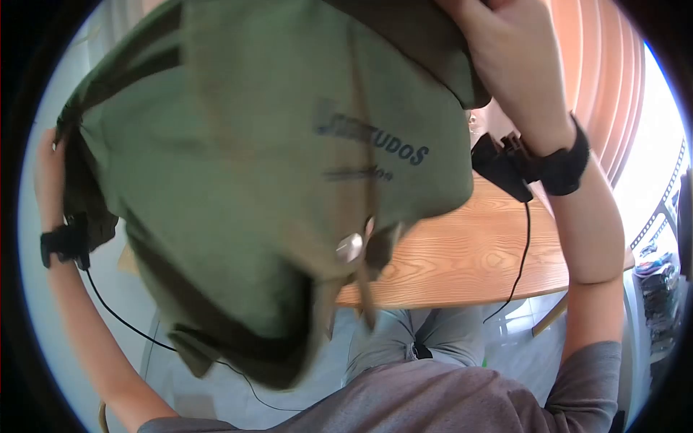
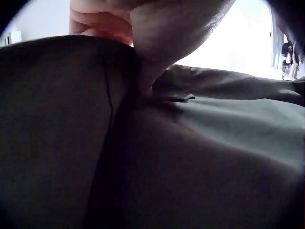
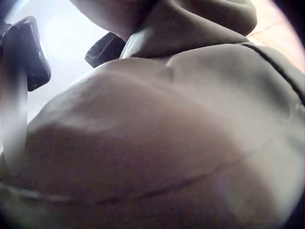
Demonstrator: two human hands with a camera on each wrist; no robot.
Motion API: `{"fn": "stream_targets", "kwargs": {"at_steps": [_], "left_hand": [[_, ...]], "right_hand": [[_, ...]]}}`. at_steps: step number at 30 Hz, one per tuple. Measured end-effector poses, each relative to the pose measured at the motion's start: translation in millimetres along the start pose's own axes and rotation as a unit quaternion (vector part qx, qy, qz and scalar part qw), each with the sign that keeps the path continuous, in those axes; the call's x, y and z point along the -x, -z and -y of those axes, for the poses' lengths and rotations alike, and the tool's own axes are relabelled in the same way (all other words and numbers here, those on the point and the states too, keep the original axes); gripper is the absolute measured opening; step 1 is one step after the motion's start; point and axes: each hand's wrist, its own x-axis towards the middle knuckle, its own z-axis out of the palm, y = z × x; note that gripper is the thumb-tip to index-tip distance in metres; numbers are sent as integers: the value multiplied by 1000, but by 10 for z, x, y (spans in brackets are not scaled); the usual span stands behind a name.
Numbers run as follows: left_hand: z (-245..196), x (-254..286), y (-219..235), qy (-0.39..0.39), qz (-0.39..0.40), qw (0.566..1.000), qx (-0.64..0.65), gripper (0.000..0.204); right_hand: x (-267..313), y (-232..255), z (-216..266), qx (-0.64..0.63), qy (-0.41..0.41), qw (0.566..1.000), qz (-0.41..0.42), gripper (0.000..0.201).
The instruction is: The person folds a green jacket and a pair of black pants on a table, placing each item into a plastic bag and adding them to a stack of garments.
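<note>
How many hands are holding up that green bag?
2. The left hand grips the green bag at its left edge; the right hand grips its top right corner. Both lift it above the wooden table. The fingers are partly hidden by cloth.

A wooden desk, slatted blinds and a pale floor behind the lifted work.

The desk (image 1: 462, 260) has an orange-brown wood-grain top with a rounded front edge, and one slanted leg (image 1: 550, 316) shows beneath its right end. Behind it, at the upper right, hang vertical blinds (image 1: 603, 79) in a warm orange tone, with bright daylight just beside them. The floor (image 1: 516, 353) under the desk is pale and glossy. At the far right edge stands a dark heap of objects (image 1: 653, 281), too small and blurred to name. To the left, a plain light wall (image 1: 43, 101) fills the background. A grey shirt (image 1: 433, 400) and grey trousers (image 1: 447, 335) occupy the bottom of the head view.
</note>
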Motion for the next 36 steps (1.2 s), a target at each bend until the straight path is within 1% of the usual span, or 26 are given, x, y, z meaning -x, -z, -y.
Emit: {"fn": "stream_targets", "kwargs": {"at_steps": [1, 2, 4, 5, 7, 8, 9, 11, 12, 13, 14, 15, 17, 18, 19, 21, 23, 25, 26, 29, 30, 31, 33, 34, 35, 36], "left_hand": [[475, -217, -149, -44, -37, 998, 17, 25], [624, -443, -161, -48, -42, 998, 22, 25], [741, -849, -137, 16, 61, 996, 63, 30], [701, -1100, -226, 10, 60, 996, 68, 30], [615, -1330, -293, -9, -1, 996, 90, 31], [161, -1350, -177, 4, 29, 999, 41, 32], [-219, -1381, -190, 51, 59, 994, 74, 31], [-1408, -1215, -102, 189, 102, 970, 117, 30], [-1420, -1281, -457, 88, 55, 989, 106, 30], [-1464, -1335, -812, -13, 3, 996, 93, 30], [-1947, -1185, -849, 17, 18, 984, 178, 30], [-2554, -1033, -835, 45, 32, 964, 262, 30], [-3106, -926, -1277, 44, 35, 976, 212, 30], [-3532, -774, -1247, 47, 51, 976, 207, 30], [-3687, -780, -1760, 67, 64, 963, 254, 30], [-4326, -528, -1844, 49, 105, 945, 305, 29], [-4871, -341, -2209, 40, 154, 928, 337, 29], [-5443, -163, -2364, 53, 228, 909, 346, 26], [-5744, -22, -2680, 44, 241, 901, 358, 27], [-6396, 330, -3077, 37, 253, 879, 402, 28], [-6562, 426, -3071, 45, 251, 861, 441, 27], [-6650, 471, -3155, -29, 318, 824, 467, 26], [-6818, 694, -3248, -98, 228, 771, 586, 41], [-6804, 710, -3146, -13, 366, 592, 718, 59], [-6739, 722, -3047, -18, 410, 607, 681, 55], [-6615, 727, -2996, -67, 443, 609, 655, 54]], "right_hand": [[-66, 37, 120, 6, 1, 1000, -4, 25], [-116, 92, 204, 2, -19, 999, 35, 27], [-160, 222, 301, -13, -40, 993, 109, 32], [-188, 287, 372, -7, -43, 994, 104, 32], [-149, 319, 680, -107, -292, 942, 124, 33], [-134, 375, 653, -134, -322, 928, 134, 36], [-73, 418, 554, -129, -321, 929, 132, 36], [125, 517, 271, -253, -316, 908, 108, 27], [204, 596, 219, -194, -339, 912, 126, 35], [293, 669, 180, -188, -378, 898, 125, 33], [426, 698, 133, -175, -407, 894, 74, 32], [542, 753, 90, -178, -429, 884, 61, 34], [806, 951, -110, -162, -479, 861, 50, 34], [969, 1080, -257, -144, -524, 838, 53, 33], [1139, 1180, -405, -150, -526, 836, 42, 33], [1515, 1383, -597, -130, -604, 786, -7, 33], [1883, 1633, -789, -111, -622, 775, -18, 33], [2175, 1863, -946, -87, -641, 762, -24, 33], [2340, 1851, -1155, -44, -650, 758, -30, 31], [2645, 2121, -1277, 36, -668, 743, -31, 30], [2804, 2224, -1371, 54, -693, 718, -27, 31], [2935, 2316, -1449, 69, -719, 691, -22, 31], [3205, 2457, -1599, 96, -736, 670, -10, 30], [3309, 2476, -1623, 119, -748, 653, 3, 29], [3406, 2510, -1640, 113, -758, 643, 3, 29], [3436, 2537, -1663, 138, -772, 618, 48, 29]]}}
